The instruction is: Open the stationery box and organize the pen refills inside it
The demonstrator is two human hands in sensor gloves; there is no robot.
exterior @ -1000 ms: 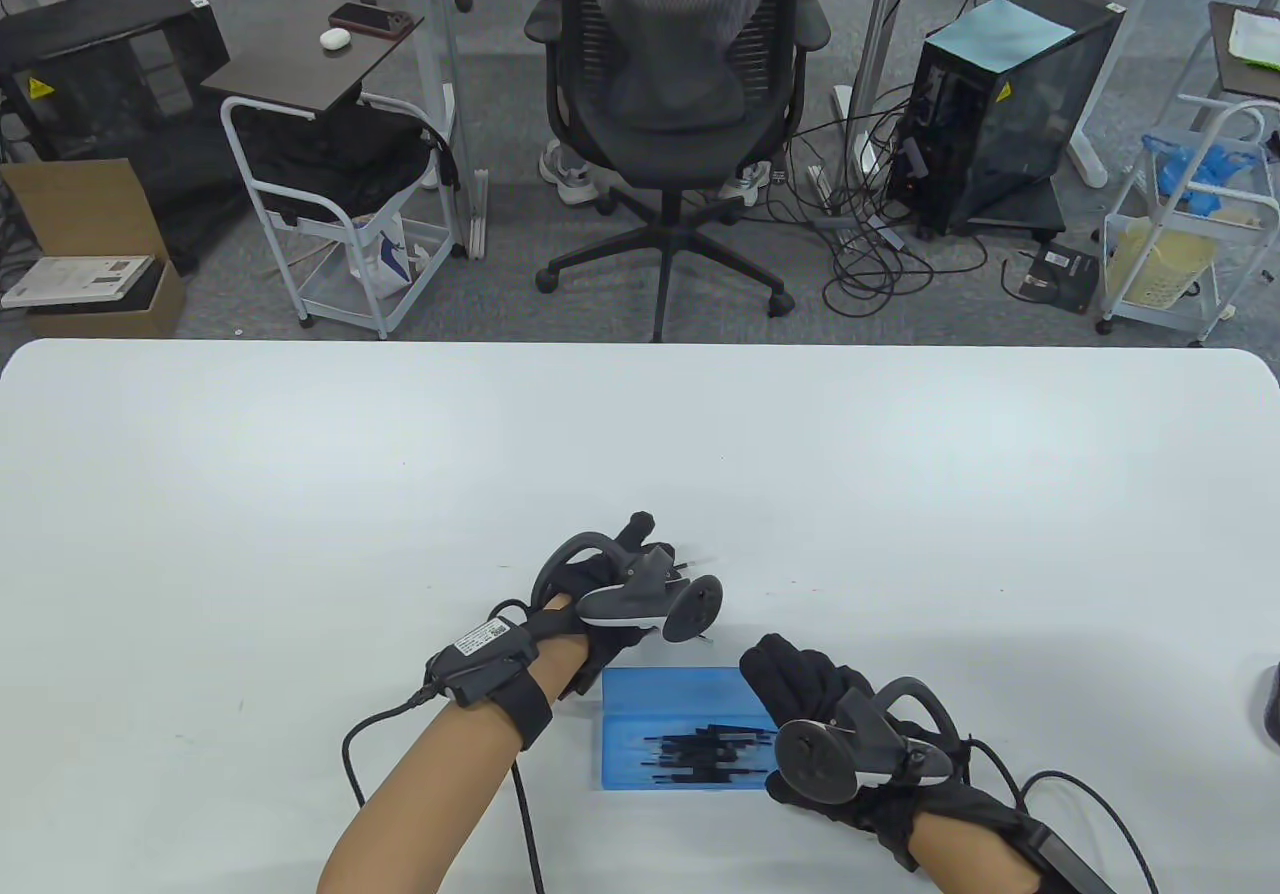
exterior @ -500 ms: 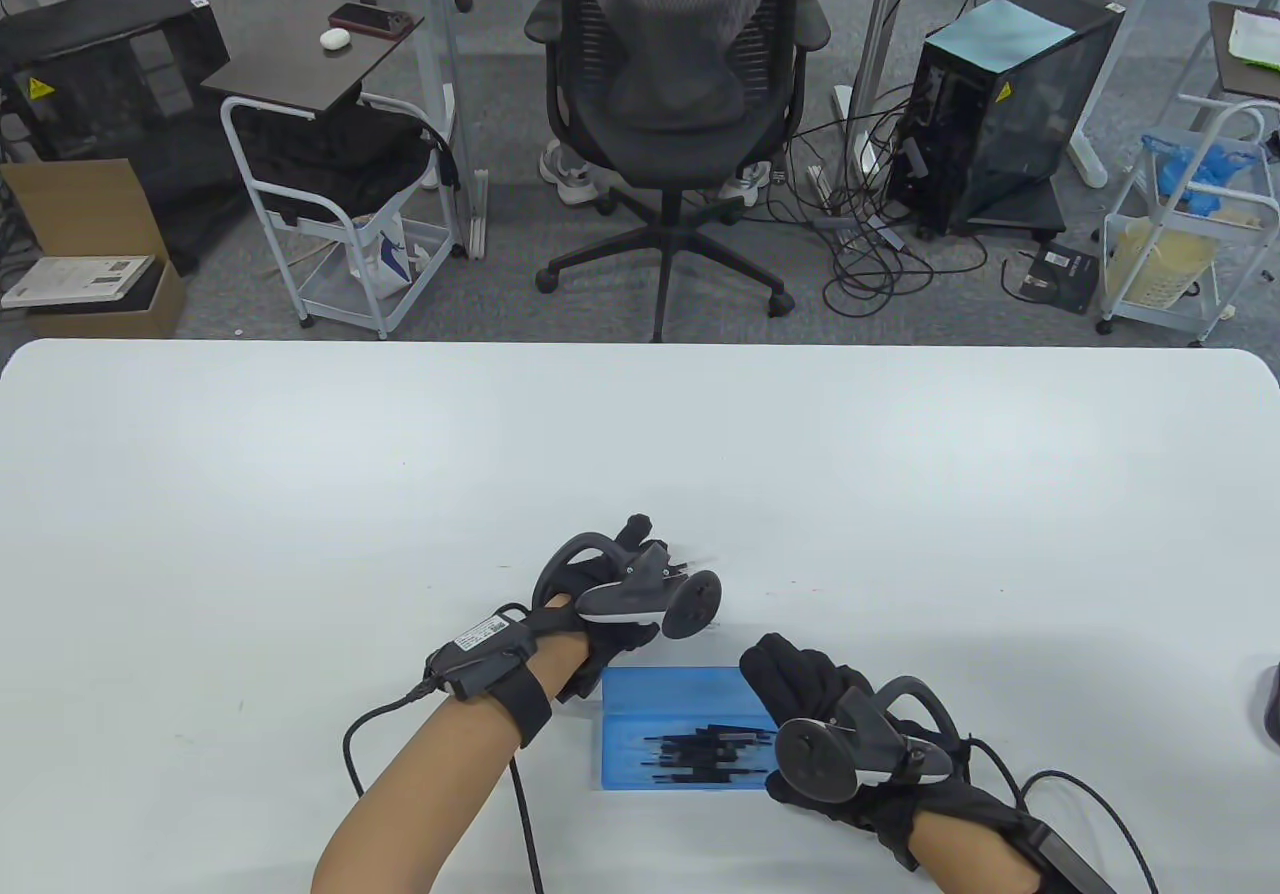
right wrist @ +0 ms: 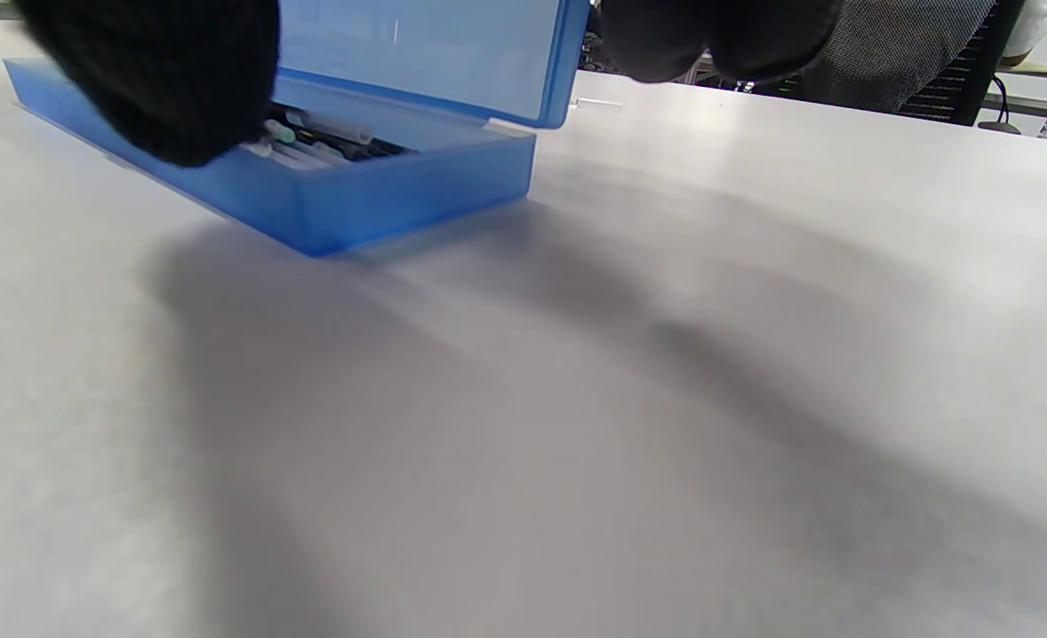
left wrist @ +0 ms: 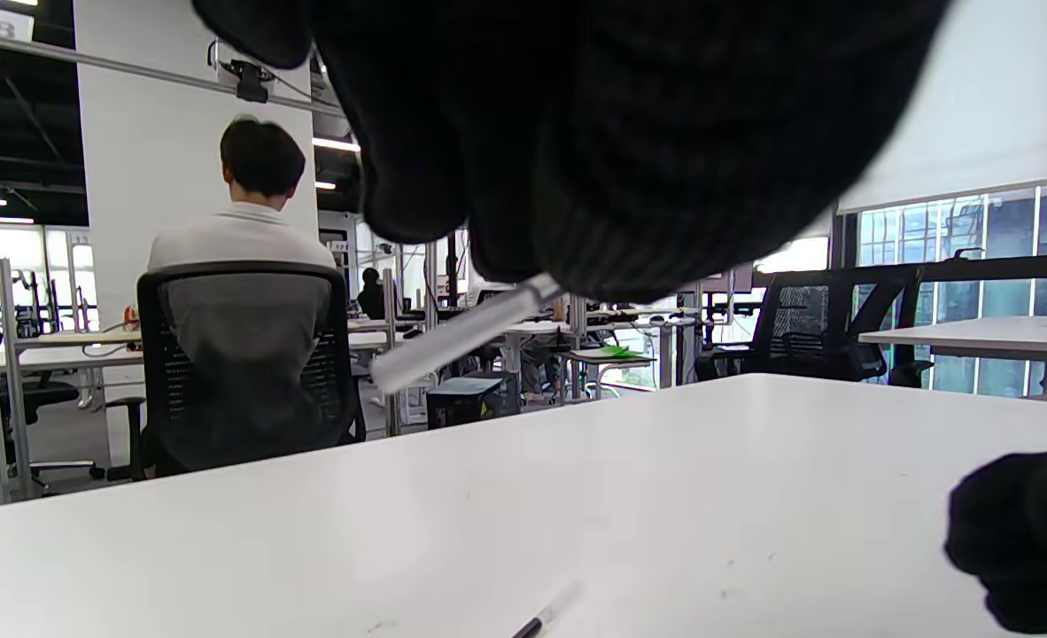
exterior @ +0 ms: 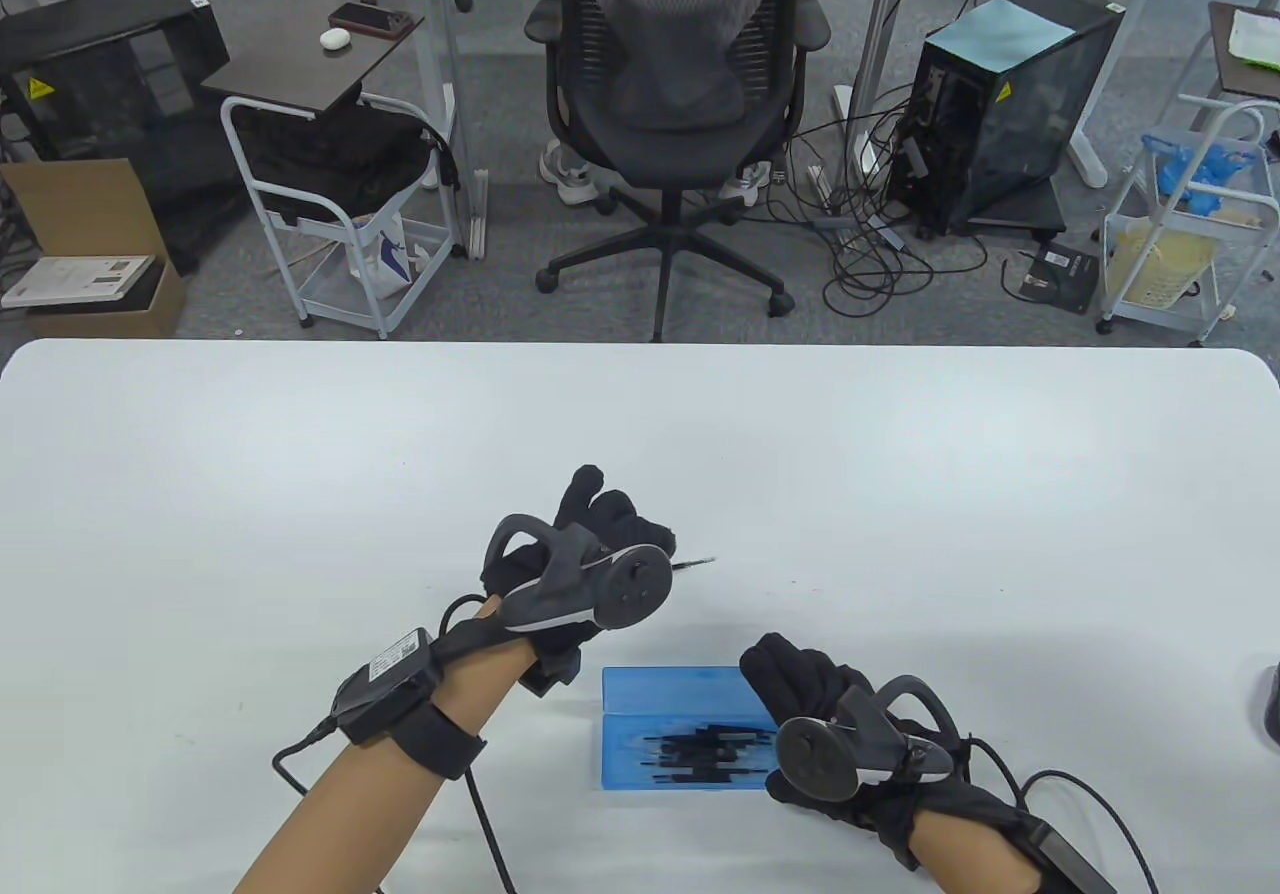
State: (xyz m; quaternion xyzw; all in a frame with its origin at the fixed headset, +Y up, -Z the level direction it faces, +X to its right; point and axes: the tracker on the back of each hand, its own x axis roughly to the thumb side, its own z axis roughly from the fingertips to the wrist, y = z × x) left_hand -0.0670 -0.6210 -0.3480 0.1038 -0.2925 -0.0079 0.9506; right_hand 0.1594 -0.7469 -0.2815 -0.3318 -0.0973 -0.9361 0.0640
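The blue stationery box (exterior: 630, 769) lies open near the table's front edge, its lid (exterior: 670, 686) standing up at the far side. Several dark pen refills (exterior: 705, 749) lie inside, also visible in the right wrist view as pen refills (right wrist: 311, 142). My right hand (exterior: 780, 674) grips the box's right end, thumb (right wrist: 160, 80) in front of the box and fingers (right wrist: 718, 35) behind the lid. My left hand (exterior: 650, 544), left of and beyond the box, pinches one refill (exterior: 695, 562) whose tip points right. In the left wrist view that refill (left wrist: 461, 332) juts from under the glove.
Another loose refill (left wrist: 541, 616) lies on the white table (exterior: 300, 494) below my left hand. An office chair (exterior: 680, 114) stands past the far table edge. A dark object (exterior: 1270, 704) sits at the table's right edge.
My left hand has lifted and moved left and away from the box, still with a refill in its fingers. The right hand and the box have stayed put.
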